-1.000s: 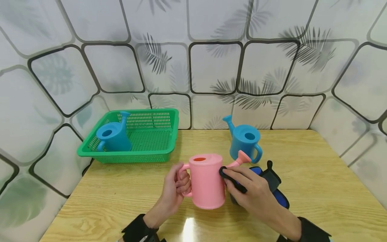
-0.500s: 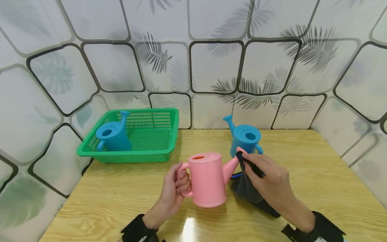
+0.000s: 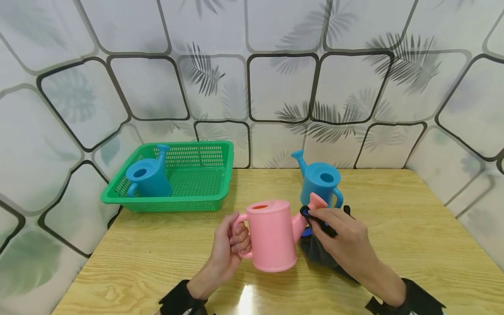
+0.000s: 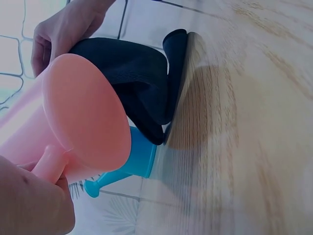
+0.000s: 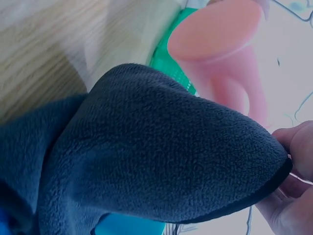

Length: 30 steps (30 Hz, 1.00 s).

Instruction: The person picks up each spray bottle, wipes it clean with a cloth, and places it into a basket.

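1. L hand point(image 3: 229, 239) of the person: fingers are clamped round the handle point(image 3: 241, 217) of the pink watering can point(image 3: 273, 238), which is held above the table point(image 3: 417, 227), approx. upright, in front of the person.
2. R hand point(image 3: 348, 238): thumb & fingers pinch the dark cloth point(image 3: 318, 253) at the can's spout point(image 3: 298, 226); its lower part hangs down toward the table.
3. Just behind the spout I see a blue watering can point(image 3: 320, 178), standing.
4. Farther left: green basket point(image 3: 169, 204) w/ a 2nd blue can point(image 3: 149, 179) inside.
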Each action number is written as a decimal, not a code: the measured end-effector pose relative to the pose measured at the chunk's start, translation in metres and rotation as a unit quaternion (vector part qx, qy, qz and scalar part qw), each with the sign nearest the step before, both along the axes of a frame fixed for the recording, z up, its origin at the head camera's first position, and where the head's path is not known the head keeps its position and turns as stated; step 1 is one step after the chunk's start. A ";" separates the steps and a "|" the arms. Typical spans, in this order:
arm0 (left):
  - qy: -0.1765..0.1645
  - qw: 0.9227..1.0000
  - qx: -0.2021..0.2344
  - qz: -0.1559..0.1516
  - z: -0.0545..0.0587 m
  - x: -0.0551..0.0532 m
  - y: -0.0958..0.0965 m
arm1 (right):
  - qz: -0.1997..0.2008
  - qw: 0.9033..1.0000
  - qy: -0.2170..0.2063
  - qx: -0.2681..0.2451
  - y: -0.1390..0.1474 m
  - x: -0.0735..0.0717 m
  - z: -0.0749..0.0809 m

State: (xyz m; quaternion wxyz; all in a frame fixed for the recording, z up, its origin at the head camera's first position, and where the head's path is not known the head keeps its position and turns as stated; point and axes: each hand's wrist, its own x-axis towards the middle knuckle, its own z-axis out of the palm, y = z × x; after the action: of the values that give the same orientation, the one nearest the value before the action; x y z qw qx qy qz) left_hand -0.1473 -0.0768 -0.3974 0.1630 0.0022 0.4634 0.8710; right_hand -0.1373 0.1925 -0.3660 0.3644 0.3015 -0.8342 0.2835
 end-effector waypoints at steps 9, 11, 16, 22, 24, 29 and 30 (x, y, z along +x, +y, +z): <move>-0.006 1.000 0.011 0.002 0.000 0.000 0.001 | 0.045 0.999 -0.011 0.000 -0.011 0.007 -0.002; -0.008 1.000 0.012 0.004 0.000 0.000 0.001 | 0.054 0.999 0.002 -0.003 -0.013 0.008 -0.003; -0.008 1.000 0.013 0.004 0.001 0.000 0.001 | 0.063 0.998 0.028 -0.004 -0.017 0.009 -0.005; -0.011 1.000 0.014 0.003 0.000 0.000 0.002 | 0.062 0.998 0.019 -0.001 -0.016 0.009 -0.007; -0.012 1.000 0.016 0.004 0.000 0.000 0.002 | 0.061 0.998 0.021 0.000 -0.016 0.009 -0.007; -0.010 1.000 0.015 0.002 -0.001 0.001 0.003 | 0.057 0.998 0.027 0.007 -0.015 0.008 -0.005; -0.010 1.000 0.014 0.000 -0.001 0.001 0.003 | 0.056 0.998 0.025 0.008 -0.015 0.008 -0.004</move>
State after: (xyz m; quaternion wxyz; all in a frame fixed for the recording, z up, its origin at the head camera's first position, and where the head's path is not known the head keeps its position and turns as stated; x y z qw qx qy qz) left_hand -0.1463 -0.0740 -0.3982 0.1672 -0.0043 0.4492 0.8776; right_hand -0.1292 0.1776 -0.3704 0.3667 0.3574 -0.8087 0.2893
